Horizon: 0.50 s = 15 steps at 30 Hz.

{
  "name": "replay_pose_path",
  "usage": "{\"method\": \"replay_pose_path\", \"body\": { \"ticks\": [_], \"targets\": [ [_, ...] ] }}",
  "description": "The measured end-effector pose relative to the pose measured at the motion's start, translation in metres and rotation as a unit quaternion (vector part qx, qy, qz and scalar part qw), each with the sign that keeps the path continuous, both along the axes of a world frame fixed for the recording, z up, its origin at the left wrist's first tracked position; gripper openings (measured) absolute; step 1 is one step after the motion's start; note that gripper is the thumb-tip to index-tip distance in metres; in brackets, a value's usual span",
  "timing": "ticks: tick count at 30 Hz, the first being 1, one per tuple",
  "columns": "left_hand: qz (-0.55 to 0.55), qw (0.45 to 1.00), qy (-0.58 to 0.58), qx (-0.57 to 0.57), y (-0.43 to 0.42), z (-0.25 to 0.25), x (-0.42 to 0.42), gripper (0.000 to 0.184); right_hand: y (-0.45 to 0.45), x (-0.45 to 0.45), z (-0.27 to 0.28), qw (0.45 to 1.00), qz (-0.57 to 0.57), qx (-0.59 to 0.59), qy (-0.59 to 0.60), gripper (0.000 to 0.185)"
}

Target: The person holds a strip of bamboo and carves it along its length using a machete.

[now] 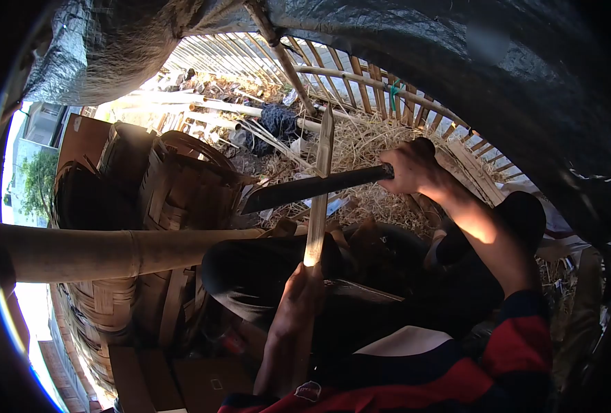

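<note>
My left hand point(301, 288) is closed around the lower part of a pale bamboo strip point(316, 224), which stands nearly upright in front of me. The strip's pointed upper end shows above the blade. In my right hand point(411, 166), fingers wrapped round the handle, is a machete point(305, 190). Its long dark blade reaches leftward and crosses in front of the strip near the middle; whether the edge bites into the strip I cannot tell. The lower end of the strip runs down past my left wrist, partly hidden by the hand.
A thick bamboo pole point(106, 255) juts in from the left towards my knee. Woven bamboo baskets point(181, 182) are stacked behind it. Straw and shavings point(381, 148) litter the ground. A slatted bamboo fence point(360, 82) stands beyond, and dark plastic sheeting point(422, 38) hangs overhead.
</note>
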<state>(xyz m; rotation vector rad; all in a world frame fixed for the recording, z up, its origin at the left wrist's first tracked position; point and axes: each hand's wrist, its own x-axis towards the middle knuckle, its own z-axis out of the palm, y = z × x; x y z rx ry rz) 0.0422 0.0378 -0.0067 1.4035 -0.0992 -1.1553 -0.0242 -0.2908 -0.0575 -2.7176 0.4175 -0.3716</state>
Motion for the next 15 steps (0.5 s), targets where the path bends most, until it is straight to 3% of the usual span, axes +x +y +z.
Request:
{"method": "replay_pose_path", "body": {
  "ticks": [4, 7, 9, 10, 12, 15],
  "targets": [
    [0.007, 0.999, 0.012, -0.031, 0.005, -0.005, -0.004, 0.006, 0.008, 0.001, 0.006, 0.999, 0.013, 0.028, 0.035, 0.029],
    [-0.014, 1.0, 0.018, 0.022, -0.001, -0.002, -0.01, 0.006, 0.031, 0.005, 0.012, 0.993, 0.036, 0.048, 0.103, 0.028],
    [-0.052, 0.999, 0.001, 0.01, -0.01, -0.006, -0.015, 0.006, 0.049, 0.0, 0.019, 0.994, 0.105, 0.017, -0.012, 0.027],
    [-0.026, 0.999, -0.008, 0.018, -0.011, -0.002, -0.019, 0.006, 0.053, -0.003, 0.025, 0.992, 0.117, 0.037, 0.0, 0.026],
    [-0.028, 0.999, -0.001, 0.025, 0.004, 0.007, -0.015, 0.008, 0.011, 0.004, -0.016, 0.99, 0.06, 0.124, -0.003, 0.027],
    [-0.029, 0.998, -0.019, 0.044, 0.003, 0.01, -0.015, 0.009, 0.001, 0.008, -0.017, 0.992, 0.017, 0.12, -0.031, 0.026]
  ]
}}
